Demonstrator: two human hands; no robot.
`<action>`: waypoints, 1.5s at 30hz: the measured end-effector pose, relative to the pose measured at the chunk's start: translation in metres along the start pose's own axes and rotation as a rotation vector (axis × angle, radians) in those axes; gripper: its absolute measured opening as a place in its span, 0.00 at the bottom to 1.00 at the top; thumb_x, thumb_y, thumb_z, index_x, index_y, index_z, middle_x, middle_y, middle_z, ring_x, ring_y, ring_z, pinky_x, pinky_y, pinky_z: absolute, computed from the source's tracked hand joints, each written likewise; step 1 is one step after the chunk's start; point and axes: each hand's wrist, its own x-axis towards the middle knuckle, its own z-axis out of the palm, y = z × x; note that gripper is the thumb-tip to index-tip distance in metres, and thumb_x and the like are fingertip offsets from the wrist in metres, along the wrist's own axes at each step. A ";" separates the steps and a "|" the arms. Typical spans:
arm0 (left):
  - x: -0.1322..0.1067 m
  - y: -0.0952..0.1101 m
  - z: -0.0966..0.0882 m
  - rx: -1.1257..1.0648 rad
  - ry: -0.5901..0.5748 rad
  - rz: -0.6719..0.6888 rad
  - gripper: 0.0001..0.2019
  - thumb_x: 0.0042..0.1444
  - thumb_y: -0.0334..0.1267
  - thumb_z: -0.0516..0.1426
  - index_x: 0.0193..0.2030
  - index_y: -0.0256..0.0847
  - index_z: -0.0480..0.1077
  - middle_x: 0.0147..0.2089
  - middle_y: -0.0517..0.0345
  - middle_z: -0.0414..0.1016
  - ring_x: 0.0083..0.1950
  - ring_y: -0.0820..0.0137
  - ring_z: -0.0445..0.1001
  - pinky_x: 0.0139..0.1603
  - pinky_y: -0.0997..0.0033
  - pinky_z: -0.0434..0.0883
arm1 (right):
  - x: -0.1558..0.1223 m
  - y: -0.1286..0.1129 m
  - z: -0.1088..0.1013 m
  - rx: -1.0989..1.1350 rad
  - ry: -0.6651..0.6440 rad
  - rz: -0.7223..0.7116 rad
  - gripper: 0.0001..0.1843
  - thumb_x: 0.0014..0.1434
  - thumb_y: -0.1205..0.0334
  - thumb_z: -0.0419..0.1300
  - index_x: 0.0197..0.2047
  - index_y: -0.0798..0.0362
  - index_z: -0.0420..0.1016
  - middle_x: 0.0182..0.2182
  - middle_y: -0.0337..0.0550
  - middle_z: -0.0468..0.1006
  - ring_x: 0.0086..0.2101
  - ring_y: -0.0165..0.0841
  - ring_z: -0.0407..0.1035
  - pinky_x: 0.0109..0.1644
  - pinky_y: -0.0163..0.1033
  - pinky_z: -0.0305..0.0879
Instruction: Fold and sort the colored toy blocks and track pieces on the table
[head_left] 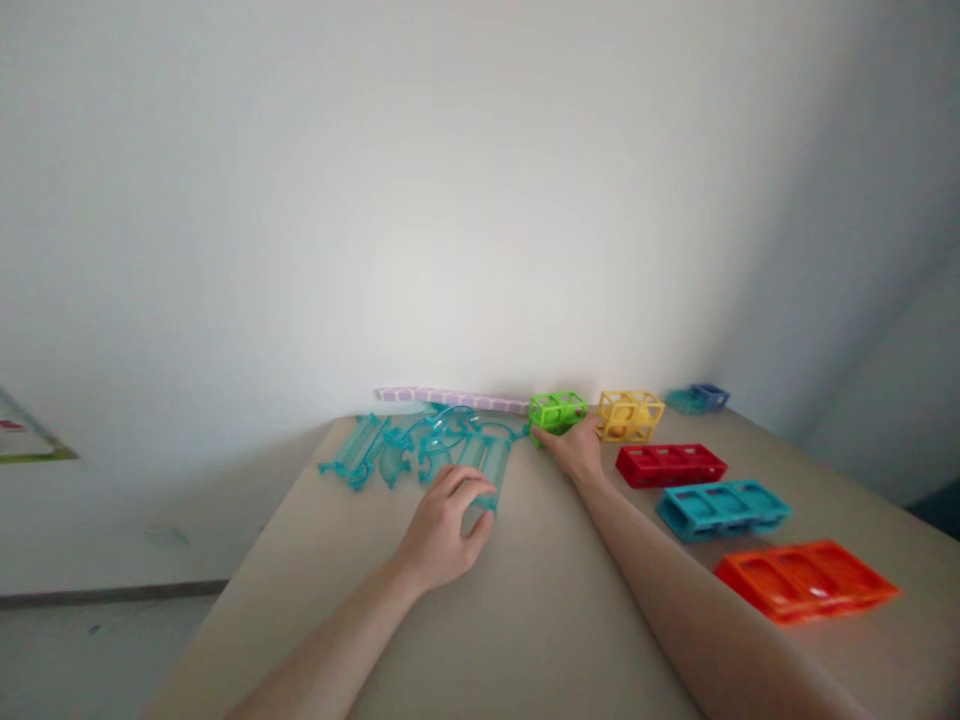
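Observation:
Near the back of the table, my right hand (577, 448) has its thumb and fingers around a green open-frame toy block (557, 408), which rests by the wall. My left hand (448, 522) hovers over the table, fingers curved and thumb apart, holding nothing. Just beyond its fingertips lies a translucent teal ridged plastic piece (489, 460), partly hidden by the hand. More translucent teal plastic track pieces (397, 440) lie in a loose group to the left. Right of my right hand stands a yellow open-frame block (630, 415).
Down the right side lie a red block row (671, 466), a teal block row (724, 508) and an orange block row (806, 580). A blue frame block (709, 397) sits at the far right corner. A purple-and-white patterned strip (454, 400) runs along the wall.

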 end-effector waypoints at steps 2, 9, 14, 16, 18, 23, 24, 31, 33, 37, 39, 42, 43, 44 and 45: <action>0.021 0.000 0.007 0.117 -0.051 0.052 0.14 0.56 0.34 0.54 0.49 0.40 0.71 0.52 0.49 0.71 0.57 0.61 0.66 0.61 0.59 0.62 | -0.001 -0.001 0.000 0.003 0.003 0.004 0.44 0.39 0.45 0.67 0.53 0.60 0.55 0.50 0.65 0.70 0.51 0.52 0.67 0.52 0.48 0.64; 0.101 -0.011 0.064 0.391 -0.394 -0.093 0.35 0.53 0.52 0.55 0.64 0.36 0.57 0.69 0.42 0.56 0.70 0.49 0.50 0.65 0.43 0.54 | -0.001 -0.003 0.000 -0.006 0.022 -0.015 0.44 0.39 0.45 0.68 0.53 0.60 0.56 0.49 0.64 0.71 0.51 0.51 0.68 0.51 0.46 0.65; 0.099 -0.029 0.086 0.404 -0.409 -0.132 0.33 0.57 0.57 0.48 0.62 0.34 0.62 0.67 0.40 0.59 0.71 0.48 0.47 0.67 0.38 0.48 | 0.002 0.002 0.002 -0.015 0.078 -0.003 0.45 0.37 0.47 0.68 0.53 0.61 0.56 0.49 0.64 0.69 0.51 0.51 0.66 0.53 0.48 0.64; 0.096 -0.031 0.087 0.411 -0.392 -0.138 0.33 0.57 0.57 0.48 0.61 0.33 0.62 0.67 0.39 0.59 0.71 0.48 0.47 0.67 0.38 0.48 | 0.004 0.003 0.003 -0.020 0.105 0.008 0.45 0.38 0.48 0.68 0.53 0.62 0.56 0.49 0.65 0.69 0.51 0.52 0.66 0.53 0.49 0.63; 0.096 -0.030 0.086 0.416 -0.371 -0.139 0.33 0.57 0.57 0.49 0.60 0.32 0.64 0.66 0.38 0.60 0.71 0.47 0.48 0.67 0.39 0.48 | 0.005 0.004 0.003 -0.026 0.129 0.020 0.44 0.39 0.50 0.67 0.54 0.63 0.55 0.49 0.66 0.68 0.51 0.53 0.65 0.53 0.50 0.62; 0.095 -0.013 0.073 0.428 -0.290 -0.122 0.24 0.57 0.48 0.53 0.55 0.34 0.68 0.60 0.39 0.67 0.69 0.47 0.53 0.66 0.41 0.52 | 0.003 0.002 0.000 -0.044 0.153 0.014 0.44 0.38 0.51 0.67 0.53 0.61 0.55 0.49 0.64 0.67 0.52 0.53 0.62 0.56 0.51 0.58; 0.090 -0.007 0.068 0.428 -0.259 -0.106 0.22 0.57 0.45 0.53 0.55 0.35 0.68 0.61 0.41 0.65 0.69 0.49 0.51 0.67 0.43 0.52 | 0.003 0.002 0.000 -0.048 0.149 0.011 0.43 0.38 0.50 0.67 0.53 0.62 0.55 0.49 0.64 0.67 0.52 0.53 0.62 0.57 0.50 0.58; -0.001 0.023 0.018 0.257 -0.016 0.123 0.14 0.55 0.31 0.54 0.48 0.39 0.71 0.54 0.45 0.68 0.64 0.55 0.59 0.63 0.52 0.63 | 0.001 -0.002 -0.003 -0.081 0.105 0.026 0.48 0.41 0.50 0.66 0.57 0.70 0.52 0.52 0.71 0.64 0.54 0.55 0.60 0.58 0.49 0.56; -0.023 0.013 0.004 0.191 0.040 0.118 0.11 0.55 0.28 0.53 0.42 0.41 0.73 0.47 0.48 0.70 0.56 0.60 0.66 0.56 0.57 0.68 | -0.001 -0.005 -0.005 -0.093 0.094 0.027 0.52 0.41 0.50 0.67 0.60 0.73 0.49 0.54 0.73 0.62 0.56 0.56 0.58 0.60 0.49 0.54; -0.029 -0.023 -0.010 0.139 0.278 -0.143 0.10 0.56 0.26 0.51 0.37 0.41 0.73 0.38 0.53 0.72 0.44 0.65 0.71 0.48 0.61 0.70 | -0.017 -0.011 -0.015 -0.135 0.069 0.019 0.55 0.45 0.51 0.66 0.63 0.76 0.43 0.54 0.76 0.61 0.56 0.59 0.57 0.59 0.53 0.55; -0.022 -0.041 -0.009 0.163 0.323 -0.301 0.11 0.55 0.25 0.51 0.39 0.40 0.73 0.38 0.53 0.71 0.43 0.65 0.71 0.48 0.60 0.71 | -0.032 -0.015 -0.021 -0.166 0.051 -0.003 0.51 0.49 0.53 0.63 0.63 0.78 0.43 0.53 0.78 0.61 0.55 0.60 0.58 0.58 0.56 0.55; -0.014 -0.054 -0.002 0.146 0.282 -0.324 0.13 0.51 0.23 0.53 0.40 0.38 0.74 0.39 0.52 0.71 0.41 0.65 0.73 0.46 0.61 0.72 | -0.062 -0.025 -0.028 -0.198 -0.010 -0.094 0.39 0.56 0.56 0.57 0.62 0.75 0.51 0.52 0.76 0.62 0.55 0.60 0.58 0.57 0.60 0.54; -0.013 -0.055 0.001 0.133 0.251 -0.307 0.14 0.50 0.22 0.53 0.40 0.39 0.75 0.40 0.52 0.71 0.41 0.66 0.73 0.46 0.62 0.72 | -0.072 -0.030 -0.029 -0.197 -0.051 -0.146 0.34 0.58 0.57 0.55 0.62 0.71 0.55 0.52 0.73 0.62 0.55 0.58 0.58 0.57 0.60 0.55; -0.013 -0.053 0.002 0.120 0.212 -0.290 0.16 0.49 0.22 0.53 0.40 0.40 0.75 0.42 0.52 0.71 0.41 0.67 0.73 0.46 0.64 0.72 | -0.082 -0.036 -0.030 -0.189 -0.106 -0.213 0.30 0.60 0.57 0.53 0.61 0.65 0.59 0.52 0.69 0.63 0.55 0.55 0.59 0.58 0.58 0.55; -0.014 -0.051 0.003 0.106 0.165 -0.271 0.17 0.49 0.21 0.52 0.40 0.40 0.76 0.43 0.53 0.71 0.41 0.68 0.73 0.46 0.65 0.72 | -0.091 -0.042 -0.029 -0.173 -0.174 -0.293 0.27 0.61 0.56 0.53 0.61 0.60 0.62 0.53 0.64 0.64 0.56 0.51 0.60 0.59 0.55 0.56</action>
